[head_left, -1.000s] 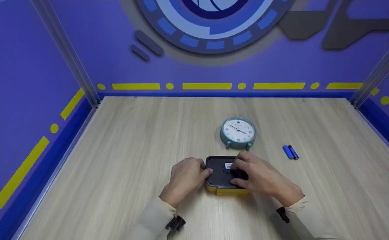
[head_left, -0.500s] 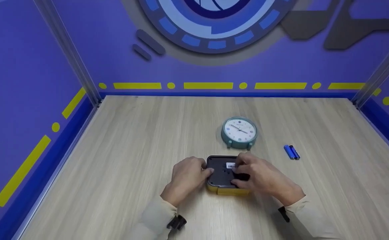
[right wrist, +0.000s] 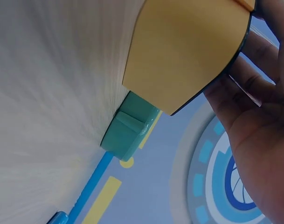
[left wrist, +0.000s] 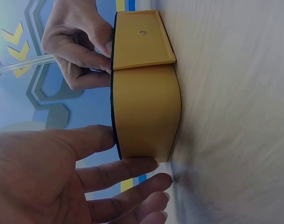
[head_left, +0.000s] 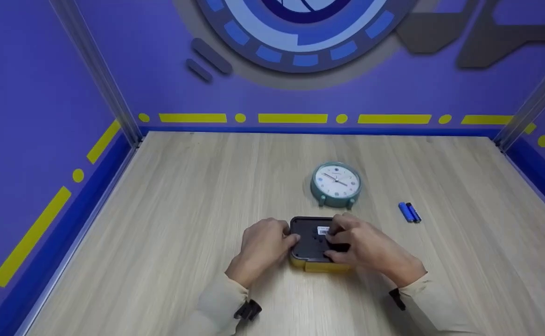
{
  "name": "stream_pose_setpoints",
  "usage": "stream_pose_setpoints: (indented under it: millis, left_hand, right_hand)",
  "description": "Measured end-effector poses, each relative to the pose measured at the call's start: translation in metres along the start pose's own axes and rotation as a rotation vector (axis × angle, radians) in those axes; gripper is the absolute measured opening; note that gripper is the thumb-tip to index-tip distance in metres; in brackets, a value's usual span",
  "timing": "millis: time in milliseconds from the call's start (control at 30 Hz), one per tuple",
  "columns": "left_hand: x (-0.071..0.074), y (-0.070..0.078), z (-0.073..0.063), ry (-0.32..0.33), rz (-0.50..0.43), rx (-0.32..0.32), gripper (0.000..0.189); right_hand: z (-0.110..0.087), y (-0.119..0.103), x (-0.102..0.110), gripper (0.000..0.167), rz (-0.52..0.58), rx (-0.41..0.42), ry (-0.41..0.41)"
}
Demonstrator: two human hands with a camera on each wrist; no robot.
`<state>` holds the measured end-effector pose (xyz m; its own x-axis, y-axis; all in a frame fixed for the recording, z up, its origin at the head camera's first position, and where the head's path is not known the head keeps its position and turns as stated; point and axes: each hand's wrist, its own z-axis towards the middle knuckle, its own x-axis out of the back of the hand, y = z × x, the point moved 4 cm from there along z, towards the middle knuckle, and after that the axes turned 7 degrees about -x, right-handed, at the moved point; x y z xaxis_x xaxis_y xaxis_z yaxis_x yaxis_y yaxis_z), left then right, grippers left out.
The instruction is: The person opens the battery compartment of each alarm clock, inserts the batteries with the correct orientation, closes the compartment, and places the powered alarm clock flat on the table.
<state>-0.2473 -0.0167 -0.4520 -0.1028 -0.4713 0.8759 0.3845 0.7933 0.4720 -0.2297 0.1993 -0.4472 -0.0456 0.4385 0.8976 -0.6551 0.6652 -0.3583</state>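
A yellow alarm clock (head_left: pixel 327 267) with rounded corners lies face down on the table, its black back (head_left: pixel 306 242) turned up with a small white label (head_left: pixel 323 230). My left hand (head_left: pixel 264 246) pinches its left end, thumb on the back's edge; the left wrist view shows the index finger along the yellow side (left wrist: pixel 146 109) and the other fingers beside it. My right hand (head_left: pixel 370 243) grips the right part of the back with bent fingers and thumb. Whatever lies beneath that palm is hidden. In the right wrist view its fingers (right wrist: pixel 253 74) reach over the back's rim.
Behind the yellow clock lies a round green alarm clock (head_left: pixel 336 181), face up, two short feet toward me. Two blue batteries (head_left: pixel 409 213) lie side by side to the right. Walls with printed patterns (head_left: pixel 296 100) enclose the wooden table (head_left: pixel 198 186) at the back and sides.
My right fingers have drawn slightly to the right on the black back, so more of the white label shows. The left hand keeps its hold, and the clocks and batteries stay put.
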Motion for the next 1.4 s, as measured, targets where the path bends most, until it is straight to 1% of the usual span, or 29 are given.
stream_pose_setpoints:
  millis: [167, 367, 533, 933, 1033, 1267, 1400]
  left_hand:
    - [-0.0002, 0.0001, 0.001, -0.006, -0.005, 0.009, 0.024]
    - [0.0001, 0.0008, 0.0012, -0.015, 0.007, 0.017, 0.023]
    - [-0.0007, 0.0003, 0.0009, -0.02, 0.016, 0.014, 0.023]
    - [0.0001, -0.0004, 0.0002, 0.0, 0.011, -0.001, 0.023]
    - [0.0001, 0.0, -0.0011, 0.005, 0.018, -0.005, 0.023]
    - [0.001, 0.0005, -0.0014, 0.002, 0.011, -0.01, 0.023]
    - [0.0007, -0.0009, -0.0008, -0.003, 0.017, -0.006, 0.023]
  right_hand:
    - [-0.0002, 0.001, 0.0002, 0.018, 0.015, 0.012, 0.004]
    - [-0.0003, 0.0002, 0.0002, 0.018, 0.006, 0.035, 0.006]
    - [-0.0001, 0.0004, -0.0002, 0.018, 0.02, 0.035, 0.005]
    - [0.001, -0.0004, -0.0005, 0.012, 0.015, 0.088, 0.038]
    - [0.001, -0.0003, -0.0012, 0.011, 0.006, 0.081, 0.036]
    - [0.0012, 0.0014, -0.0007, 0.015, 0.023, 0.009, 0.007]
    - [0.002, 0.0004, -0.0008, 0.015, 0.007, -0.005, 0.002]
